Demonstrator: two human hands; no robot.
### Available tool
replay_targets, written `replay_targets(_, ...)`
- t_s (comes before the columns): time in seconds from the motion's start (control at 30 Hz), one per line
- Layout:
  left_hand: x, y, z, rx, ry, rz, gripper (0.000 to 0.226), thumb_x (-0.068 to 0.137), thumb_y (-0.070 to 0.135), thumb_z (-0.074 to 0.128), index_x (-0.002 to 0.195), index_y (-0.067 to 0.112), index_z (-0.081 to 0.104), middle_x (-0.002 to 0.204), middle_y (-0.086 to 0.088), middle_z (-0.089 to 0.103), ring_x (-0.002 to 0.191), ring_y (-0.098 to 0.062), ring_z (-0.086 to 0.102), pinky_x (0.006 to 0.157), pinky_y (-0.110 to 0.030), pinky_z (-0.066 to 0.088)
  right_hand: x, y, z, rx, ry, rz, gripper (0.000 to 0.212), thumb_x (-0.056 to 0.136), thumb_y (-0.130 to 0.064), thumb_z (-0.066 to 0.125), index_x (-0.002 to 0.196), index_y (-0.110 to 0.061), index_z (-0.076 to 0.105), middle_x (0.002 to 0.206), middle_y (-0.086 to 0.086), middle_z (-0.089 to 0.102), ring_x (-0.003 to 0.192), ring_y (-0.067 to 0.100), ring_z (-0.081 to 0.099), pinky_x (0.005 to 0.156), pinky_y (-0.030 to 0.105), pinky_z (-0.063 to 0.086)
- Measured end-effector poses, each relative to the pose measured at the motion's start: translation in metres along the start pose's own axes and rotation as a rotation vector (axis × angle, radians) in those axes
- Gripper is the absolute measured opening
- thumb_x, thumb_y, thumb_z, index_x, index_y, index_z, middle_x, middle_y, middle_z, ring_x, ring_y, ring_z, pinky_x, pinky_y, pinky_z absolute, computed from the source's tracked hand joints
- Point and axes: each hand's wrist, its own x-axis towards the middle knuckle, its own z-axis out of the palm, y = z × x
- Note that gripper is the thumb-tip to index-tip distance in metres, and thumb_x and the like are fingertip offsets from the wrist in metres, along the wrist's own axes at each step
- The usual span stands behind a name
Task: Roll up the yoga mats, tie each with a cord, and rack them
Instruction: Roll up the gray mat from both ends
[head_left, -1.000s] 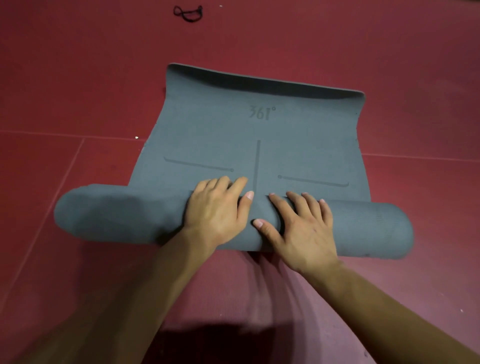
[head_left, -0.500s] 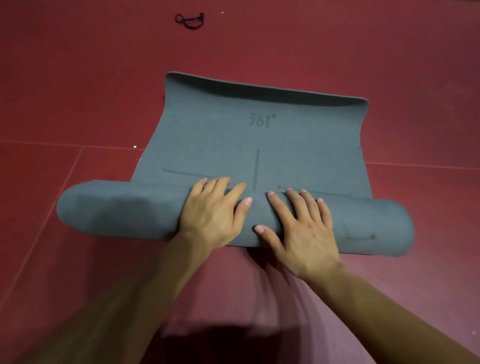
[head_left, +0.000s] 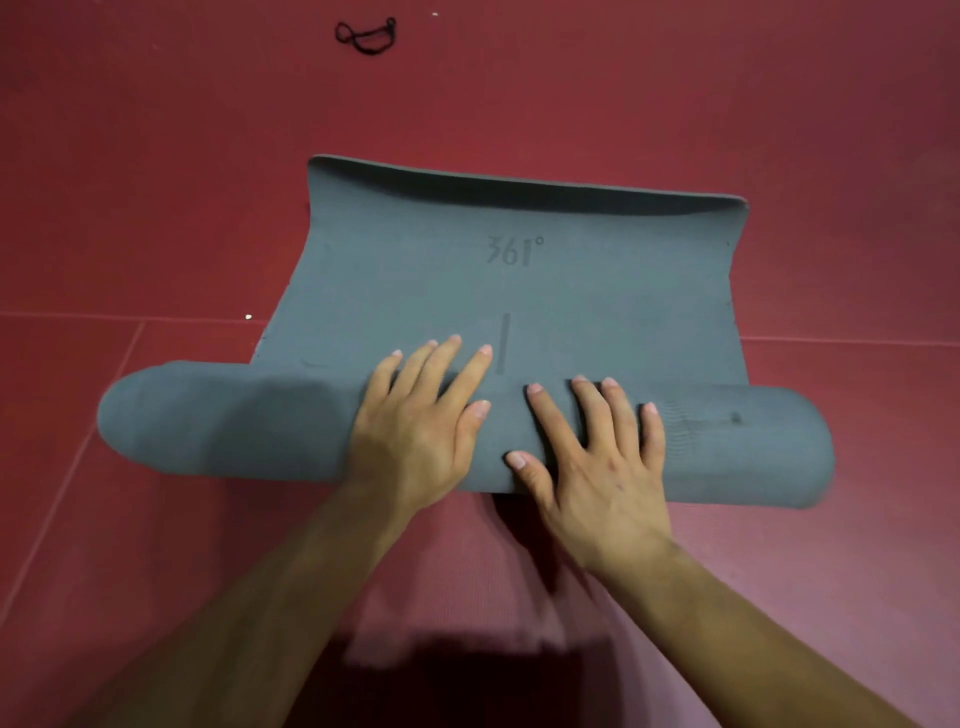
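A grey yoga mat (head_left: 519, 291) lies on the red floor, most of it wound into a thick roll (head_left: 234, 426) across the near side, with a short flat stretch marked "361°" beyond it. My left hand (head_left: 421, 421) presses flat on the middle of the roll, fingers spread and reaching onto the flat part. Just to its right, my right hand (head_left: 597, 457) presses on the roll too, thumb at its near side. A black cord (head_left: 366, 36) lies loose on the floor far beyond the mat.
Red padded floor (head_left: 130, 208) runs all around, with seam lines crossing it. The mat's far edge (head_left: 519, 182) curls up slightly. A small white speck (head_left: 248, 316) lies left of the mat.
Both hands have pushed the roll away from me. The flat stretch is shorter: the two horizontal lines printed on it are now wound under.
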Motion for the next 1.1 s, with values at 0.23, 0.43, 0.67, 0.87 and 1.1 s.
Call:
replay_targets(0.23,-0.001,0.016,0.015,0.058,-0.029,-0.106,0.043,0.102,0.037,0.038,0.136,0.025,0.062,0.14,-0.01,0.058,0.134,-0.034,0.05,0.113,-0.056,0.029,0.041,0.002,-0.003,0.084,0.005,0.055,0.06,0.098,-0.066,0.036,0.145,-0.033,0.053,0.147,0.011,0.048,0.141,0.036,0.038,0.117,0.056,0.016)
replay_targets(0.43,0.038,0.006,0.027,0.072,-0.03,-0.126,0.043,0.102,0.039,0.038,0.134,0.024,0.062,0.131,-0.01,0.063,0.123,-0.035,0.057,0.108,-0.057,0.036,0.034,0.015,0.015,0.059,0.024,0.048,0.064,0.096,-0.065,0.04,0.152,-0.035,0.044,0.158,0.009,0.039,0.15,0.033,0.024,0.119,0.054,0.004)
replay_targets(0.67,0.054,-0.009,0.002,0.068,-0.308,-0.06,0.058,0.097,0.054,0.035,0.148,0.029,0.046,0.148,-0.018,0.047,0.14,-0.037,0.042,0.112,-0.066,0.028,0.091,0.02,0.008,0.066,-0.038,0.089,0.06,0.099,-0.066,0.036,0.144,-0.032,0.055,0.144,0.009,0.055,0.14,0.036,0.041,0.117,0.058,0.018)
replay_targets(0.87,0.077,-0.019,0.009,0.093,-0.409,-0.082,0.056,0.098,0.052,0.028,0.151,0.037,0.04,0.149,-0.009,0.05,0.14,-0.032,0.042,0.113,-0.064,0.027,0.118,0.024,0.009,0.064,-0.024,0.09,0.061,0.098,-0.065,0.035,0.139,-0.028,0.061,0.139,0.011,0.057,0.136,0.036,0.045,0.114,0.058,0.023)
replay_targets(1.1,0.122,-0.033,0.022,0.093,-0.456,-0.066,0.061,0.097,0.052,0.012,0.146,0.038,0.045,0.136,0.0,0.059,0.126,-0.024,0.052,0.109,-0.057,0.032,0.136,0.024,0.002,0.267,-0.115,0.142,0.075,0.085,-0.083,0.036,0.142,-0.037,0.053,0.147,0.002,0.048,0.145,0.029,0.029,0.118,0.05,0.004)
